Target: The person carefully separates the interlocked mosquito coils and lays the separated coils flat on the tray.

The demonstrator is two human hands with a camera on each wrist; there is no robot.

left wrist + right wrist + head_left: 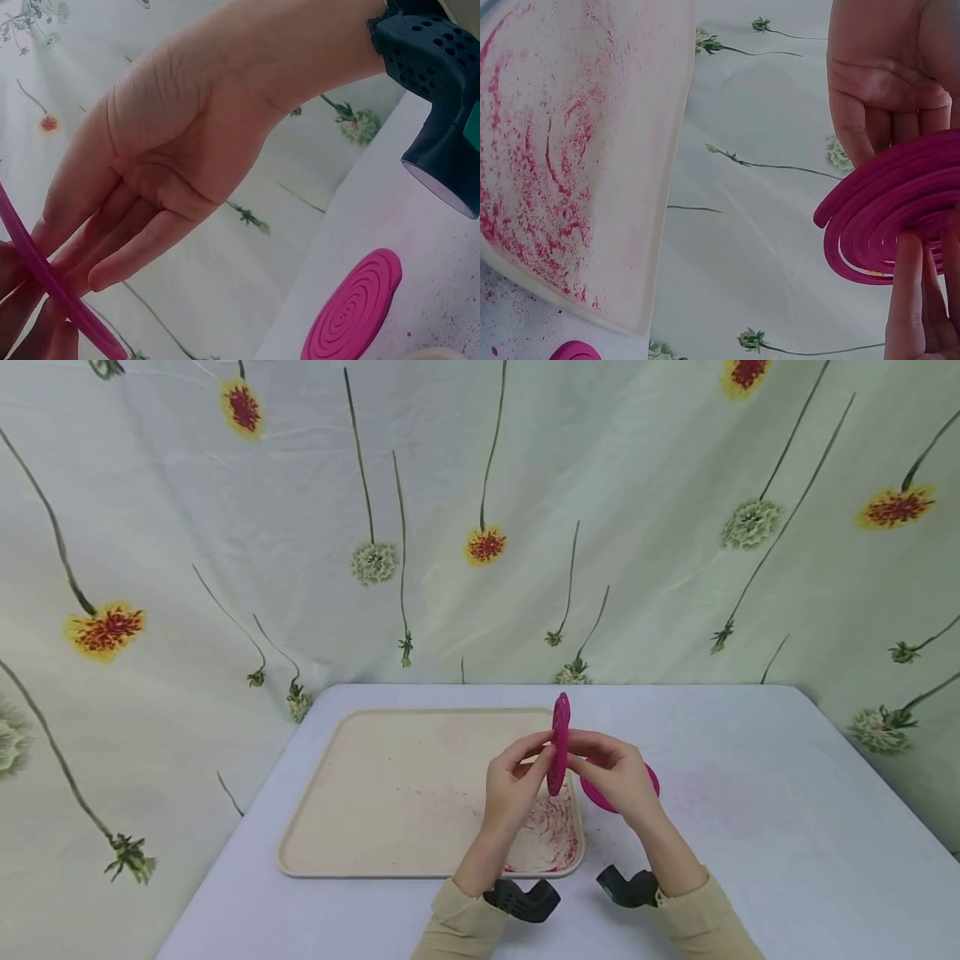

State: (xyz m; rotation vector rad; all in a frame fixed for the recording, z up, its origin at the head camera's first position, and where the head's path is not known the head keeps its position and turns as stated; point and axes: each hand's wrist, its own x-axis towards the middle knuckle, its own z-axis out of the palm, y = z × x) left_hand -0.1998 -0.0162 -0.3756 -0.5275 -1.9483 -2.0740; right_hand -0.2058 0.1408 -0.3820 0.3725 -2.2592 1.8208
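A magenta spiral disc [560,745] is held upright on edge between the two hands, above the tray's right edge. The left hand [512,789] pinches it from the left, and the right hand [624,782] holds it from the right. Edge-on in the left wrist view, the disc [56,286] crosses the fingertips of the left hand [161,150]. Its coils [889,191] show in the right wrist view, with small gaps near the lower rim. A second magenta spiral disc [651,785] lies on the table, partly hidden behind the right hand.
A beige tray [360,802] lies on the white table [765,827], its lower right part smeared with magenta crumbs. More specks dot the table beside that corner. A flower-print cloth [450,468] hangs behind the table.
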